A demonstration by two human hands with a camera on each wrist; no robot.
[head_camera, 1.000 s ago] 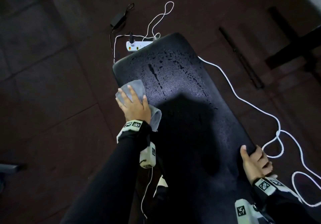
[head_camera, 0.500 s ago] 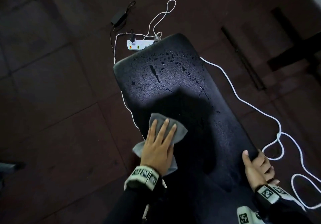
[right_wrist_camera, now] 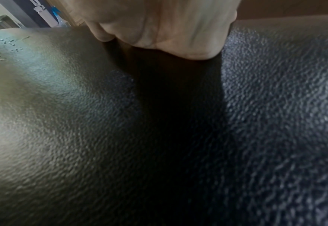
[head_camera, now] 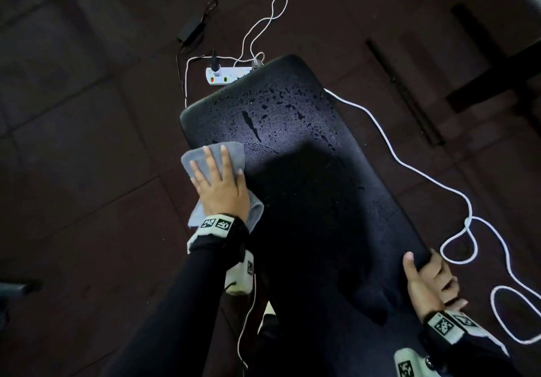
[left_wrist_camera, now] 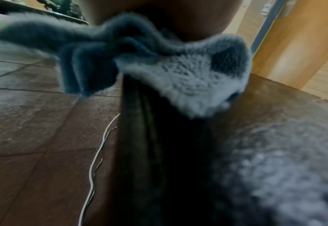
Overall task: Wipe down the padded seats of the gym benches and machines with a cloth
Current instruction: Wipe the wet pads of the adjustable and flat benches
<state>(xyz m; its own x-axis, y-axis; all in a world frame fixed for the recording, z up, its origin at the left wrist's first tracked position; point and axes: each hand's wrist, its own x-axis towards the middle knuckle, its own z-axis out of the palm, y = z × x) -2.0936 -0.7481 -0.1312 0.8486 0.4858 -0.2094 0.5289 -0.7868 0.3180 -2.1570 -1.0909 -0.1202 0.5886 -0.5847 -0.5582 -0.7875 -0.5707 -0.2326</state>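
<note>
A long black padded bench seat runs from the bottom of the head view toward the top centre, its far end spotted with water drops. My left hand lies flat with straight fingers on a grey cloth, pressing it onto the seat's left edge. In the left wrist view the cloth hangs over the seat's side edge. My right hand grips the seat's right edge near me, thumb on top, fingers curled under. The right wrist view shows the thumb resting on the grained seat.
A white power strip with plugged cables lies on the dark tiled floor just past the seat's far end. A white cord loops along the floor right of the bench. A black adapter lies farther off. Dark frame bars stand at the upper right.
My left hand slid the cloth back toward me along the left side, then forward again to the seat's far left edge. The right hand kept its grip on the right edge.
</note>
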